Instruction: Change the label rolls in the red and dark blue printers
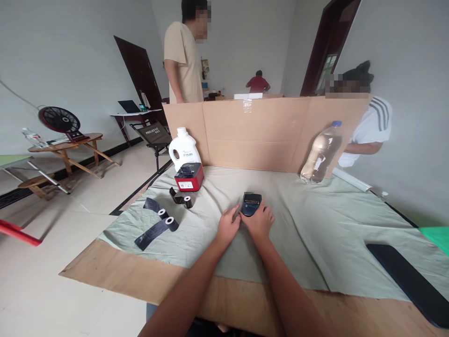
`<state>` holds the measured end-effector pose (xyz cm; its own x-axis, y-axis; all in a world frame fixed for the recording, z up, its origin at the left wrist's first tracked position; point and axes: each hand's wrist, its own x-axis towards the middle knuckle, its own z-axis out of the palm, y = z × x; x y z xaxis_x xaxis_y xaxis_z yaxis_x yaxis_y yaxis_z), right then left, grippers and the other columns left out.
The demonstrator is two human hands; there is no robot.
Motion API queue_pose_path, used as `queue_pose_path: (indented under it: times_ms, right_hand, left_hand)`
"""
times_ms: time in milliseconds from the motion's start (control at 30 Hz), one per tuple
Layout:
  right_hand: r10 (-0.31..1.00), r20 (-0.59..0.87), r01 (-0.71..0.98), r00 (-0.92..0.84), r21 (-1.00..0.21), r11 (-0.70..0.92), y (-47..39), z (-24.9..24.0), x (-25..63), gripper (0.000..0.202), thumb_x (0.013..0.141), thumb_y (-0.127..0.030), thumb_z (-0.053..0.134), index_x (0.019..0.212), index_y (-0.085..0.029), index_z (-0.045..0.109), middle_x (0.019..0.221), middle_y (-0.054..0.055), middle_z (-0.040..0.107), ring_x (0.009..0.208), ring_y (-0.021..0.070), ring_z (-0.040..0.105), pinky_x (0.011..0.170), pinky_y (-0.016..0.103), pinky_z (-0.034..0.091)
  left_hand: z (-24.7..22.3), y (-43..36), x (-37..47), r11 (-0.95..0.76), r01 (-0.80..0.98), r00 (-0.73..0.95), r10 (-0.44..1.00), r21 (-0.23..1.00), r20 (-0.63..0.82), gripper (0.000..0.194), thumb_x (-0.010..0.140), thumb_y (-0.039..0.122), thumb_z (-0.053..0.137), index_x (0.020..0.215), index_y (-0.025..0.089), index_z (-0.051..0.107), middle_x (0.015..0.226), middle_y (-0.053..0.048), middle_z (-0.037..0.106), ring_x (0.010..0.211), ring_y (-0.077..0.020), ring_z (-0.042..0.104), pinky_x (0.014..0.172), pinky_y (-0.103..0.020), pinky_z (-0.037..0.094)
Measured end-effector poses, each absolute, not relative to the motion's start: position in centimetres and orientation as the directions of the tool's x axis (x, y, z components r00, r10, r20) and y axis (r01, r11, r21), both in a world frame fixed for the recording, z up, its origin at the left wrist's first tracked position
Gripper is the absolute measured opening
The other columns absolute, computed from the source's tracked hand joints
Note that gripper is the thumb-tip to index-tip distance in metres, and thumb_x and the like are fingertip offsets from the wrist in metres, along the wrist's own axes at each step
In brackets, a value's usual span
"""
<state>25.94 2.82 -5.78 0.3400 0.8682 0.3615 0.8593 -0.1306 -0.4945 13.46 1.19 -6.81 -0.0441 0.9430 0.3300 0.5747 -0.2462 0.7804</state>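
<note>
On the green cloth (pixel 280 243) in front of me lies a small dark device (pixel 252 205), navy below with a black, slotted upper part. My right hand (pixel 260 220) grips it along its right side and near edge, with the thumb at the bottom. To its left, my left hand (pixel 228 225) rests close by with fingers partly spread, apart from the device and holding nothing. Further left are several black rolls with white cores, among them a partly unrolled one (pixel 171 223), another (pixel 162 214) and a third (pixel 188 201).
A red-and-black box (pixel 189 178) stands before a white jug (pixel 183 147). A clear bottle (pixel 322 152) leans near a cardboard screen (pixel 249 133). A black phone-like slab (pixel 409 283) lies at the right. Beyond are several people, one in a beige shirt (pixel 187 61).
</note>
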Motion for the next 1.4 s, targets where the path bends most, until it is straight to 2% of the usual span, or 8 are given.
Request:
queue_pose_path:
  times_ms: [200,367,500,633,700,933,1133,1400]
  right_hand:
    - [0.875,0.412,0.922,0.253,-0.377,-0.089,2.6,-5.9,26.4,0.095,0.075,-0.061,0.066,0.141,0.003,0.042,0.11,0.024,0.059,0.104,0.0393,0.055,0.089,0.047,0.039]
    - [0.908,0.416,0.963,0.056,-0.263,0.061,2.6,-5.9,27.8,0.091,0.077,-0.063,0.062,0.141,-0.002,0.044,0.113,0.024,0.063,0.102,0.0388,0.06,0.089,0.047,0.04]
    - [0.905,0.422,0.951,0.054,-0.299,0.083,2.7,-6.3,28.4,0.09,0.077,-0.063,0.062,0.142,-0.005,0.043,0.118,0.023,0.064,0.106,0.0383,0.061,0.091,0.047,0.042]
    - [0.883,0.466,0.928,0.053,-0.349,0.129,3.0,-7.2,28.5,0.091,0.078,-0.062,0.061,0.144,-0.004,0.039,0.127,0.025,0.061,0.118,0.0402,0.056,0.099,0.049,0.041]
    - [0.872,0.489,0.91,0.037,-0.377,0.173,3.2,-7.9,28.6,0.091,0.078,-0.059,0.061,0.146,-0.004,0.035,0.133,0.027,0.058,0.123,0.0397,0.054,0.103,0.05,0.041]
    - [0.899,0.433,0.843,0.072,-0.508,0.177,3.6,-8.6,28.7,0.094,0.076,-0.053,0.064,0.149,-0.005,0.029,0.132,0.026,0.058,0.121,0.0389,0.058,0.098,0.049,0.049]
    - [0.916,0.39,0.819,0.093,-0.553,0.152,3.5,-7.8,28.6,0.095,0.074,-0.054,0.063,0.148,-0.005,0.03,0.137,0.027,0.055,0.126,0.0385,0.055,0.1,0.049,0.048]
    - [0.901,0.423,0.811,0.098,-0.558,0.174,3.5,-8.1,28.6,0.093,0.072,-0.051,0.068,0.147,-0.008,0.034,0.136,0.025,0.057,0.124,0.0395,0.057,0.1,0.051,0.048]
  left_hand:
    - [-7.2,3.2,13.3,-0.264,0.461,0.112,0.964,0.847,0.24,0.054,0.092,0.019,0.045,0.145,0.021,0.052,0.138,-0.005,0.063,0.126,-0.0182,0.06,0.114,-0.038,0.045]
    - [-7.5,5.1,12.7,-0.279,0.417,0.189,0.958,0.865,0.217,0.054,0.092,0.017,0.04,0.144,0.019,0.053,0.145,-0.004,0.056,0.135,-0.0171,0.053,0.118,-0.041,0.04]
    - [-7.7,4.4,12.5,-0.278,0.453,0.193,0.958,0.847,0.212,0.057,0.09,0.015,0.039,0.144,0.018,0.052,0.139,-0.005,0.062,0.128,-0.018,0.059,0.113,-0.037,0.046]
    - [-7.4,4.0,12.5,-0.251,0.565,0.156,0.968,0.786,0.197,0.062,0.089,0.016,0.042,0.151,0.02,0.043,0.114,-0.005,0.076,0.102,-0.0199,0.071,0.101,-0.038,0.055]
    - [-7.3,4.3,12.3,-0.256,0.587,0.176,0.966,0.769,0.187,0.064,0.089,0.014,0.041,0.152,0.023,0.042,0.112,-0.003,0.076,0.096,-0.019,0.073,0.097,-0.037,0.056]
    - [-7.7,5.6,12.1,-0.278,0.549,0.208,0.959,0.788,0.194,0.065,0.086,0.01,0.042,0.15,0.022,0.045,0.144,-0.002,0.057,0.132,-0.0176,0.056,0.116,-0.037,0.043]
    - [-7.6,6.3,11.9,-0.264,0.517,0.199,0.962,0.815,0.185,0.064,0.082,0.006,0.041,0.144,0.016,0.053,0.141,-0.004,0.059,0.134,-0.0177,0.054,0.119,-0.035,0.039]
    - [-7.0,5.9,12.2,-0.216,0.539,0.165,0.975,0.814,0.149,0.065,0.082,0.004,0.043,0.145,0.02,0.053,0.14,0.0,0.059,0.133,-0.018,0.055,0.118,-0.034,0.039]
